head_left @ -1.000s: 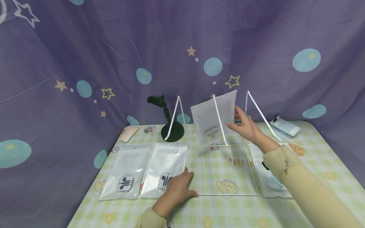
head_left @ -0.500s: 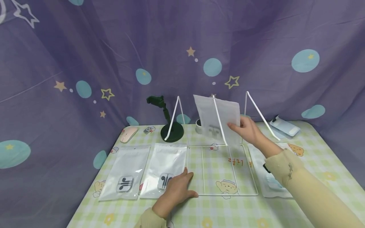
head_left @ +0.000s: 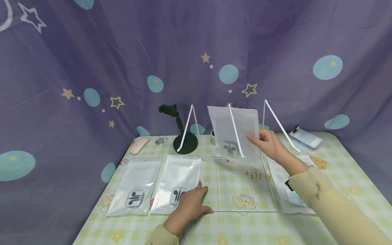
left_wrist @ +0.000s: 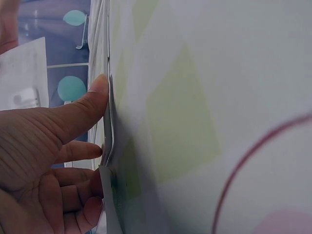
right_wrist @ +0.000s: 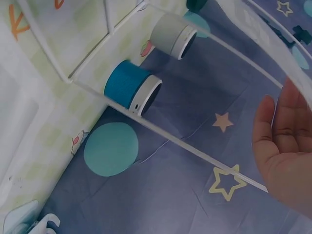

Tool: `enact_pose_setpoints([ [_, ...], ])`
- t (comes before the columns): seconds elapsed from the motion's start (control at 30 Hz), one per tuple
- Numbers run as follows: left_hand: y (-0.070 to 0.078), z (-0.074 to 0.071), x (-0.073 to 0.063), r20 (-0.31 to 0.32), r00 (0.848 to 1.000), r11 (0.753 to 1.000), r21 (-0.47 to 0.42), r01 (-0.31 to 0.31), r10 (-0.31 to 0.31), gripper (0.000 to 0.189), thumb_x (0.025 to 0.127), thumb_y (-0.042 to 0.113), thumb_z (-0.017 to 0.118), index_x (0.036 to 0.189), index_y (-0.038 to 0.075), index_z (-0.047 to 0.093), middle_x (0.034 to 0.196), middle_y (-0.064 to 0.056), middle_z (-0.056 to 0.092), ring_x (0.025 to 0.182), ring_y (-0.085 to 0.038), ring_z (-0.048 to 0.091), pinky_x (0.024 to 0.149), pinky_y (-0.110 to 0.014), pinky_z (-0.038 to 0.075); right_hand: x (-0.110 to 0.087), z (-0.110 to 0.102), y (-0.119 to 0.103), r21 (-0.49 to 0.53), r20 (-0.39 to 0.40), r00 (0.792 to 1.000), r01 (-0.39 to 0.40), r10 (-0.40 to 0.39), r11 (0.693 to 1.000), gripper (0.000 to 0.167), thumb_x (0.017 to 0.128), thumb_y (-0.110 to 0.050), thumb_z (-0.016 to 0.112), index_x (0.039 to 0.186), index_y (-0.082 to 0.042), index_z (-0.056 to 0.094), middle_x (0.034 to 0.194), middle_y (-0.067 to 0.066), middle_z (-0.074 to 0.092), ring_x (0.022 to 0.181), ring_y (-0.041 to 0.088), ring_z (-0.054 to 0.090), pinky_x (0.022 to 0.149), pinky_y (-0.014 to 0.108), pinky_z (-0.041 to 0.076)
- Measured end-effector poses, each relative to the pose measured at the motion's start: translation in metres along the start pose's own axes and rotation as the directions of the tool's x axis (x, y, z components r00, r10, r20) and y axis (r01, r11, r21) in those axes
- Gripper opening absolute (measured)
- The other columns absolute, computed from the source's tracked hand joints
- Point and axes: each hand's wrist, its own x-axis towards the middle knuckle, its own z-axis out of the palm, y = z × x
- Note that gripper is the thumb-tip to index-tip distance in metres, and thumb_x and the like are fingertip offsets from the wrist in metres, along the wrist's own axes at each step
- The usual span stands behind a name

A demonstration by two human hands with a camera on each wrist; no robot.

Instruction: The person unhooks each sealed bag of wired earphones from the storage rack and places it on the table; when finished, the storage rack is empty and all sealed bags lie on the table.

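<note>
My right hand (head_left: 269,144) pinches the right edge of a frosted zip bag (head_left: 225,127), with a boxed pair of earphones showing dimly through its lower part. The bag hangs upright behind the middle prong of a white wire display rack (head_left: 239,211). At the rack's front left corner rests my left hand (head_left: 190,204), fingers spread, thumb by the front wire. Those fingers also lie over the edge of a second earphone bag (head_left: 180,170). In the right wrist view the right hand (right_wrist: 287,141) shows beside the bag's edge; its fingertips are partly hidden.
Another earphone bag (head_left: 136,177) lies far left. A green stand (head_left: 185,143) and a pink mouse (head_left: 139,145) are behind. Right of the rack lie a bag (head_left: 277,170) and a pale blue phone case (head_left: 306,137). Blue (right_wrist: 126,85) and white (right_wrist: 170,34) cylinders stand behind the rack.
The right hand has lowered the bag behind the middle prong and turned it from tilted to nearly level. The left hand stays at the rack's corner.
</note>
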Motion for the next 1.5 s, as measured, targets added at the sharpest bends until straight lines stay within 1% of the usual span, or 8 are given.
enact_pose_setpoints([
  [0.13, 0.001, 0.001, 0.000, -0.003, 1.000, 1.000, -0.003, -0.007, 0.007, 0.085, 0.064, 0.057, 0.081, 0.130, 0.009, 0.059, 0.137, -0.027, 0.051, 0.110, -0.038, 0.061, 0.082, -0.044, 0.051, -0.008, -0.001, -0.002, 0.029, 0.000, 1.000, 0.011, -0.012, 1.000, 0.024, 0.098, -0.018, 0.060, 0.104, 0.002, 0.070, 0.088, 0.012, 0.069, 0.071, 0.013, 0.053, 0.065, 0.029, 0.044],
  [0.3, 0.001, 0.001, -0.001, -0.004, 1.000, 1.000, -0.009, -0.008, 0.008, 0.084, 0.063, 0.056, 0.082, 0.130, 0.009, 0.059, 0.137, -0.028, 0.051, 0.107, -0.039, 0.062, 0.080, -0.045, 0.051, -0.021, -0.002, -0.004, 0.050, 0.002, 1.000, 0.024, -0.024, 0.998, 0.020, 0.097, -0.015, 0.060, 0.097, 0.001, 0.071, 0.062, -0.001, 0.045, 0.056, 0.010, 0.037, 0.055, 0.029, 0.035],
  [0.53, 0.002, 0.005, -0.004, 0.007, 1.000, 1.000, -0.023, -0.001, 0.002, 0.084, 0.064, 0.056, 0.082, 0.130, 0.009, 0.060, 0.138, -0.027, 0.051, 0.106, -0.039, 0.062, 0.079, -0.045, 0.051, -0.041, -0.004, -0.005, 0.063, 0.018, 0.995, 0.101, -0.102, 0.993, 0.014, 0.096, -0.006, 0.060, 0.100, 0.001, 0.072, 0.089, 0.009, 0.072, 0.071, 0.005, 0.056, 0.064, 0.025, 0.047],
  [0.67, 0.003, 0.005, -0.005, 0.011, 1.000, 1.000, -0.030, 0.001, 0.000, 0.084, 0.064, 0.056, 0.082, 0.130, 0.009, 0.060, 0.138, -0.027, 0.051, 0.107, -0.039, 0.062, 0.080, -0.045, 0.052, -0.051, -0.007, -0.008, 0.066, 0.043, 0.994, 0.101, -0.104, 0.993, 0.015, 0.096, -0.007, 0.060, 0.102, 0.000, 0.072, 0.093, 0.007, 0.073, 0.076, 0.003, 0.058, 0.069, 0.024, 0.049],
  [0.8, 0.003, 0.006, -0.005, 0.009, 1.000, 1.000, -0.031, -0.006, 0.006, 0.085, 0.064, 0.056, 0.081, 0.130, 0.009, 0.060, 0.138, -0.027, 0.051, 0.108, -0.039, 0.062, 0.080, -0.045, 0.052, -0.060, -0.008, -0.014, 0.097, 0.056, 0.998, 0.037, -0.042, 0.995, 0.016, 0.097, -0.010, 0.060, 0.089, -0.001, 0.071, 0.068, -0.005, 0.061, 0.062, 0.002, 0.047, 0.057, 0.024, 0.042],
  [1.2, 0.002, 0.004, -0.003, -0.001, 1.000, 0.999, -0.039, -0.002, 0.002, 0.084, 0.064, 0.056, 0.082, 0.130, 0.009, 0.059, 0.138, -0.028, 0.050, 0.109, -0.040, 0.061, 0.080, -0.048, 0.051, -0.084, -0.010, -0.022, 0.154, 0.079, 0.996, 0.024, -0.036, 0.988, 0.019, 0.097, -0.007, 0.058, 0.080, -0.002, 0.064, 0.058, -0.010, 0.037, 0.053, 0.003, 0.032, 0.046, 0.030, 0.032],
  [1.33, 0.002, 0.003, -0.003, -0.003, 1.000, 0.999, -0.036, 0.001, -0.001, 0.085, 0.064, 0.055, 0.082, 0.131, 0.009, 0.059, 0.139, -0.028, 0.050, 0.108, -0.040, 0.061, 0.079, -0.048, 0.051, -0.091, -0.012, -0.023, 0.135, 0.066, 0.997, 0.037, -0.046, 0.990, 0.020, 0.096, -0.006, 0.059, 0.077, -0.003, 0.063, 0.059, -0.011, 0.036, 0.055, 0.003, 0.034, 0.049, 0.028, 0.036],
  [1.5, 0.000, 0.001, -0.002, -0.013, 1.000, 1.000, -0.023, -0.008, 0.007, 0.084, 0.064, 0.055, 0.083, 0.130, 0.009, 0.059, 0.138, -0.027, 0.050, 0.107, -0.040, 0.062, 0.079, -0.047, 0.051, -0.099, -0.013, -0.025, 0.120, 0.052, 0.998, 0.023, -0.030, 0.993, 0.014, 0.097, -0.005, 0.058, 0.087, -0.004, 0.068, 0.072, -0.008, 0.056, 0.065, 0.005, 0.049, 0.058, 0.026, 0.043],
])
